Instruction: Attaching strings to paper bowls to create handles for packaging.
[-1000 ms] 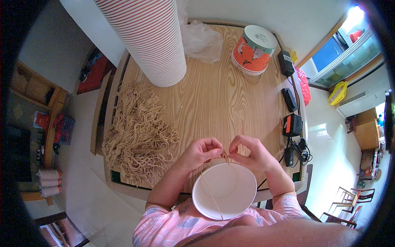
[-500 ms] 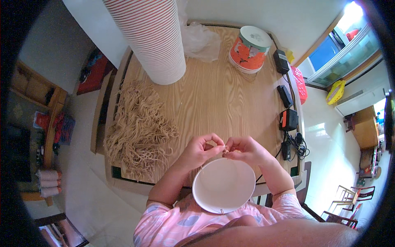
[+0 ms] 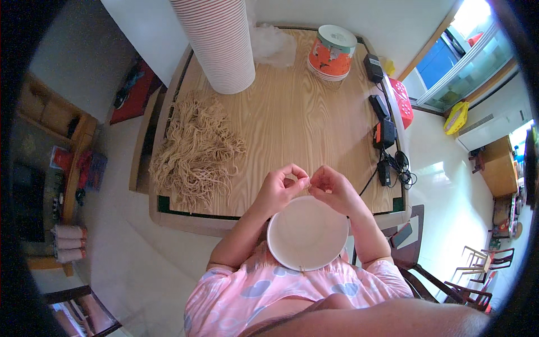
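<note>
A white paper bucket point(image 3: 307, 236) sits against my lap with its wide mouth facing up. A little tan cord shows at the near side of its rim. Over the far rim, my left hand point(image 3: 283, 188) and my right hand point(image 3: 334, 190) meet with thumbs and forefingers pinched together. Between the fingertips is a bit of thin tan cord, mostly covered by the fingers. To the left on the table lies a loose heap of tan cords point(image 3: 196, 151).
A tall stack of white buckets point(image 3: 222, 50) stands at the table's far left, beside a crumpled clear plastic bag point(image 3: 274, 46). Orange-and-green printed buckets point(image 3: 331, 53) stand upside down at the far right. Black power adapters point(image 3: 384, 135) and cables line the right edge.
The view has shifted, so the table sits higher in the picture. Both hands stay pinched together at the bucket's far rim, and the cord end hanging from the left fingers no longer shows clearly.
</note>
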